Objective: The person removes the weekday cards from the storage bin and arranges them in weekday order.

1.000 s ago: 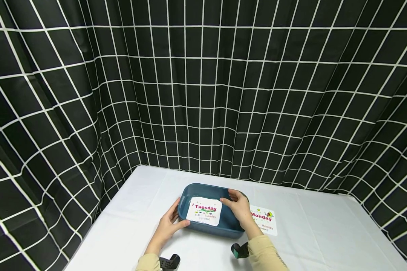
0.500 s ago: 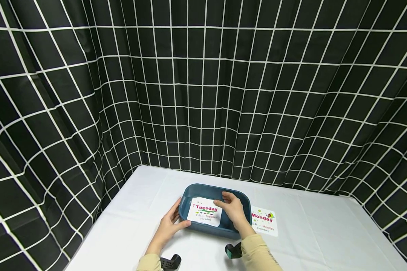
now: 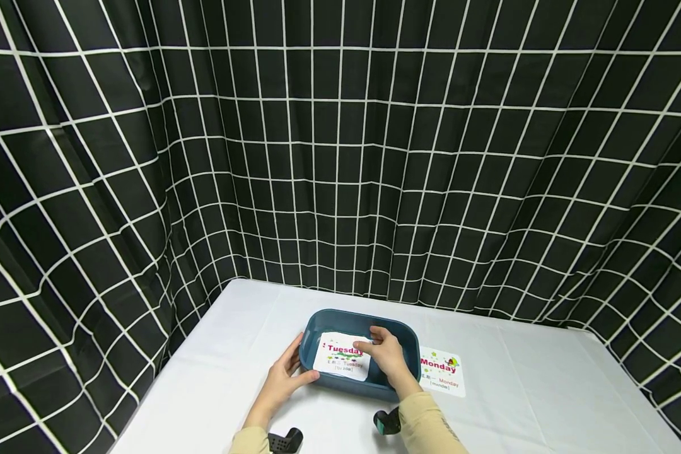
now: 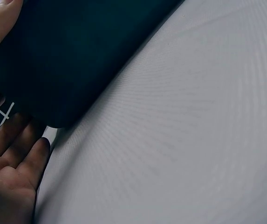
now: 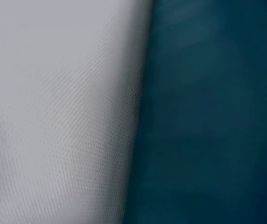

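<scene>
While the right hand (image 3: pixel 388 356) hangs over the blue bin (image 3: pixel 369 391), half closed with its thumb by the right edge of the Tuesday card (image 3: pixel 340 359), I can't tell whether it has hold of it; the left hand (image 3: pixel 280 381), thumb and fingers parted, grips the bin's left end. Inside the bin, that card looks light, thin and bendy, perhaps slick, so I'd pinch its right edge. Just right of the bin, a Monday card (image 3: pixel 444 372) lies on the worktop (image 3: pixel 511 391).

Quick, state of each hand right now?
Left hand: holding the bin by its left end.
Right hand: at the Tuesday card; cannot tell whether it is pinching it.
</scene>
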The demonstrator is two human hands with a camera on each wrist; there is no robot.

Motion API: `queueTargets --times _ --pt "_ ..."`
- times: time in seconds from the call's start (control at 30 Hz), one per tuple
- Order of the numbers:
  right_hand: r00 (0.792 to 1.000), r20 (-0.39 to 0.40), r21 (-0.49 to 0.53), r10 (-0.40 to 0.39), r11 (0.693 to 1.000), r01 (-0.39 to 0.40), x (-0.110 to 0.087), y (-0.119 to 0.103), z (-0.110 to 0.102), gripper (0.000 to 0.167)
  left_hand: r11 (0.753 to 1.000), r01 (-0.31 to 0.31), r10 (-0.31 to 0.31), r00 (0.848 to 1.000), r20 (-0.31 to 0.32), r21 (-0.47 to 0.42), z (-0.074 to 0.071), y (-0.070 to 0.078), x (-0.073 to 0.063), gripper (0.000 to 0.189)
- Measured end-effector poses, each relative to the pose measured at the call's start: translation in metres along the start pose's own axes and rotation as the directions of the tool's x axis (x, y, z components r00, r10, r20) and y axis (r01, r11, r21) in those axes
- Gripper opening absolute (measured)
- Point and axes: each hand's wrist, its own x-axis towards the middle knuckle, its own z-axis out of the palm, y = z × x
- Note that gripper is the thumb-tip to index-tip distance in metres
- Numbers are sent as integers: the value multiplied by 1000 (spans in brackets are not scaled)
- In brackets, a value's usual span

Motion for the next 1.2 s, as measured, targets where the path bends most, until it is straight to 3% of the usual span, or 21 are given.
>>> queueTargets --times 0.1,0.63,1.2 --pt "1000 14 -33 7 999 -6 1 0 1 66 1000 7 -7 1000 5 3 0 5 -1 88" --pt "997 76 -108 24 994 -16 2 3 4 76 1000 7 -7 1000 6 15 1 2 -1 88" --pt "994 93 -261 66 964 -40 7 2 6 81 1000 -3 3 1000 12 19 -1 2 0 86"
